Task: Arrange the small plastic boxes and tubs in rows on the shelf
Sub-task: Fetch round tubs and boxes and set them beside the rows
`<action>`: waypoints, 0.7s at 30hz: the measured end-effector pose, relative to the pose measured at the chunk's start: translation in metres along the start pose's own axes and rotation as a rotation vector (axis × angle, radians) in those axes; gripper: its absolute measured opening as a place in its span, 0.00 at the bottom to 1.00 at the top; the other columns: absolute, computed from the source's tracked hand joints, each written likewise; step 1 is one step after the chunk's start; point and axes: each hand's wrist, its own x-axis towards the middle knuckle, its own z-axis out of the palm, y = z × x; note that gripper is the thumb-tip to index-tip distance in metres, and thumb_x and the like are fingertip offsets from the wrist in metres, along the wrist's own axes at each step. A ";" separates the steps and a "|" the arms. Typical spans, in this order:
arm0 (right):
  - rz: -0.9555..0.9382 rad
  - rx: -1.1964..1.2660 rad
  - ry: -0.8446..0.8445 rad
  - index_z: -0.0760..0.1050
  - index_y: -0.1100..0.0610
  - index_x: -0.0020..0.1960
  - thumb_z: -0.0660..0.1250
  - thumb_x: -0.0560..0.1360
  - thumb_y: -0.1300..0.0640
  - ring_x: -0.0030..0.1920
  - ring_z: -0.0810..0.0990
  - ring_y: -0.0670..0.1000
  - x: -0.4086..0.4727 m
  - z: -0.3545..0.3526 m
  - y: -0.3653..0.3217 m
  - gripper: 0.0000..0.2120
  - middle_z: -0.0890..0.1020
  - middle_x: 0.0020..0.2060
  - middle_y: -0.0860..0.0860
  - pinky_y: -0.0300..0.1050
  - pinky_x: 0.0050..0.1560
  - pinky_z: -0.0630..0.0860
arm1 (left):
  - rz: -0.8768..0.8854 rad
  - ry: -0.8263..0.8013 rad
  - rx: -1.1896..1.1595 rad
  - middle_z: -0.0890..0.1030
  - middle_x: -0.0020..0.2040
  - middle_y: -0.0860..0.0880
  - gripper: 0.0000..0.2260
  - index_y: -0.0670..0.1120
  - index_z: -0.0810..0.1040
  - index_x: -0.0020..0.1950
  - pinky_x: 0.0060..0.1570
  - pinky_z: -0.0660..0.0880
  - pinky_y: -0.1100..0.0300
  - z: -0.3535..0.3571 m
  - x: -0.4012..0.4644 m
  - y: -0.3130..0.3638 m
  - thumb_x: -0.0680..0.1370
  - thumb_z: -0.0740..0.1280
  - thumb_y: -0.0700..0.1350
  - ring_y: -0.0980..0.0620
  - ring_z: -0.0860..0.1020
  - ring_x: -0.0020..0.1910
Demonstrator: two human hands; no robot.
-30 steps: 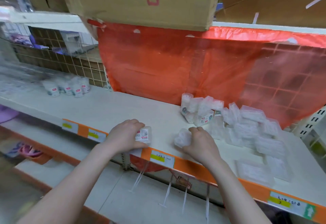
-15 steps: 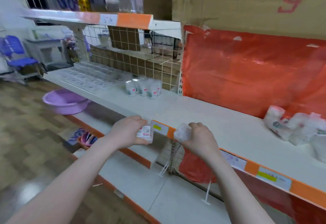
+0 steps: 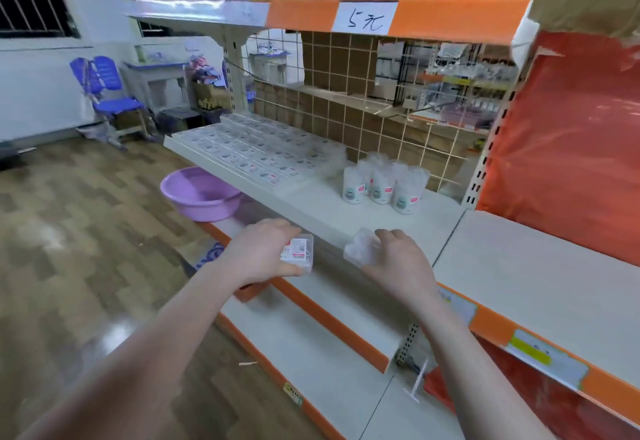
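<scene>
Left hand (image 3: 265, 252) grips a small clear box (image 3: 298, 253) (red-and-white label facing up), and right hand (image 3: 394, 259) holds a second, unlabelled box (image 3: 362, 249) in curled fingers; both are held just off the front edge of the white shelf (image 3: 329, 214). Further back on that shelf stands a cluster of upright tubs (image 3: 382, 183) near the wire grid, with flat boxes laid in rows (image 3: 256, 154) to their left. A purple basin (image 3: 199, 194) sits on the tier below.

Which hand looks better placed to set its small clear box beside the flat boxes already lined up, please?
Probably the left hand: its labelled clear plastic box is nearer the rows of flat clear boxes than the right hand's.
</scene>
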 end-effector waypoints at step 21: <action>0.238 0.004 -0.013 0.70 0.58 0.58 0.65 0.67 0.57 0.54 0.73 0.56 0.226 0.102 -0.074 0.19 0.74 0.52 0.53 0.44 0.47 0.69 | 0.257 -0.051 0.031 0.74 0.65 0.48 0.33 0.50 0.67 0.72 0.56 0.73 0.54 -0.013 0.272 -0.189 0.71 0.69 0.62 0.49 0.73 0.61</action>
